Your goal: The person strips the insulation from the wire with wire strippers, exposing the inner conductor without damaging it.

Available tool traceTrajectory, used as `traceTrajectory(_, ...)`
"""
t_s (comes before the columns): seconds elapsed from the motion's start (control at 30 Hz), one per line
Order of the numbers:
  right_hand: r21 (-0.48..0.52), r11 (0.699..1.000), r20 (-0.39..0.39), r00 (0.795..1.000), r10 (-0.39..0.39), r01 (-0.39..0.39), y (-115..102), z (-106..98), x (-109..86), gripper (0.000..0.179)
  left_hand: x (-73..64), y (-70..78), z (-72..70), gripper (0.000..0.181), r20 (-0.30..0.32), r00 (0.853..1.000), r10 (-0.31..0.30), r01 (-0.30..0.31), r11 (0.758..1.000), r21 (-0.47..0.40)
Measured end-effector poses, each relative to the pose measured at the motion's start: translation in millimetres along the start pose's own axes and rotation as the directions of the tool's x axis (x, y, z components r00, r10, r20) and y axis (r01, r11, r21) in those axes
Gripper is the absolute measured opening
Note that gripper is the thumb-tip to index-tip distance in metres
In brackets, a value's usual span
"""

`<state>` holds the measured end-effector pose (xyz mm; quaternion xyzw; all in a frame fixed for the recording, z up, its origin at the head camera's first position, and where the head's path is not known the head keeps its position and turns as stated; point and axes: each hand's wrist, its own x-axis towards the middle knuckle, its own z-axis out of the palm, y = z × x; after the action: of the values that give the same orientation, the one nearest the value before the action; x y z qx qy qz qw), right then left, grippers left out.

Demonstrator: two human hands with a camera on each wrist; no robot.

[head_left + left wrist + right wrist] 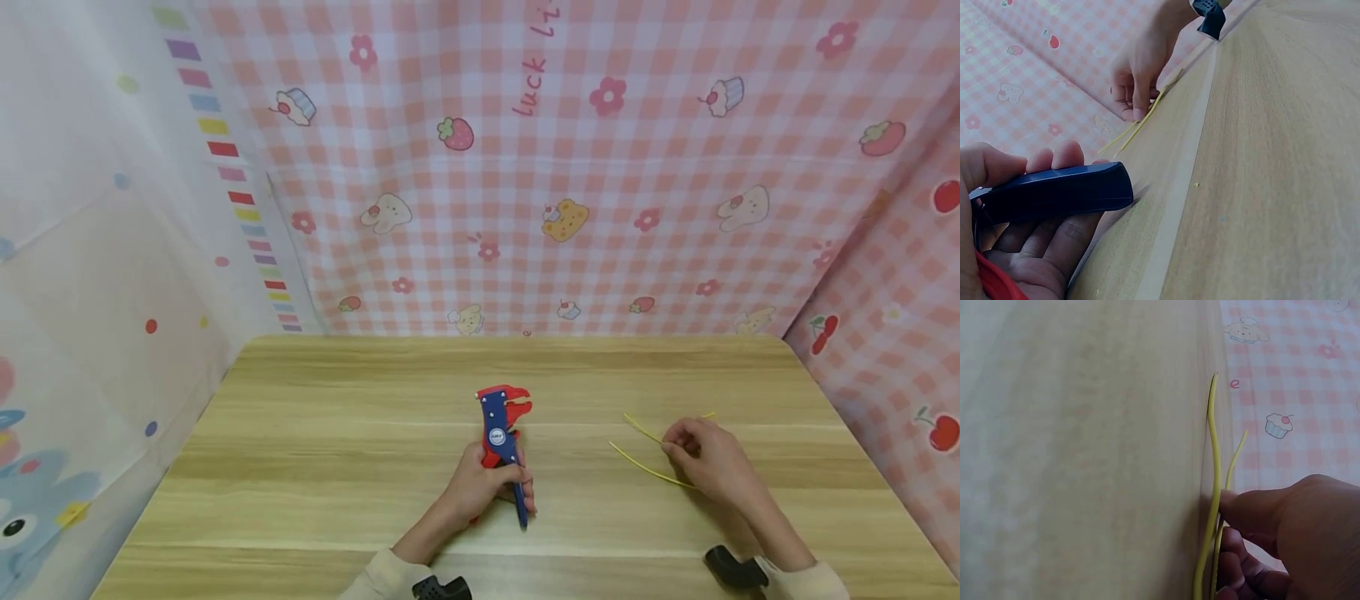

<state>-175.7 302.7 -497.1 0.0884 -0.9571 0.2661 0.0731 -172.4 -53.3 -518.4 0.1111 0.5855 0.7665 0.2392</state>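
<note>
In the head view my left hand (pixel 480 487) grips a blue and red wire stripper (pixel 498 429) by its handles, with the red jaws at the top pointing right. A blue handle (pixel 1063 190) of it crosses the palm in the left wrist view. Over on the right, my right hand (pixel 712 460) is low over the table and pinches a thin yellow wire (pixel 642 428) between thumb and fingertips. Another yellow wire (pixel 645 468) lies on the wood on the near side of that hand. Both wires bend slightly; in the right wrist view they run side by side.
The wood-grain table (pixel 322 417) backs onto a pink checked cloth (pixel 525 183) with printed figures. Pale cloth hangs at the left. A tiny yellow scrap (pixel 1196 185) lies on the table. Each wrist carries a dark camera mount (pixel 735 568).
</note>
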Motion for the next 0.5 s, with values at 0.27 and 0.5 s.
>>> traceTrajectory(0.27,0.000,1.000,0.033,0.999,0.013,-0.013,-5.0,-3.3,1.1,0.008,-0.6,-0.3,-0.2,0.034,0.014,1.000,0.000,0.000,1.000,-0.003)
traceTrajectory(0.5,0.033,0.999,0.003,0.999,-0.035,0.035,-11.9,-8.2,3.8,0.008,-1.0,0.8,-1.0,0.034,0.025,1.000,0.012,-0.012,1.000,-0.003)
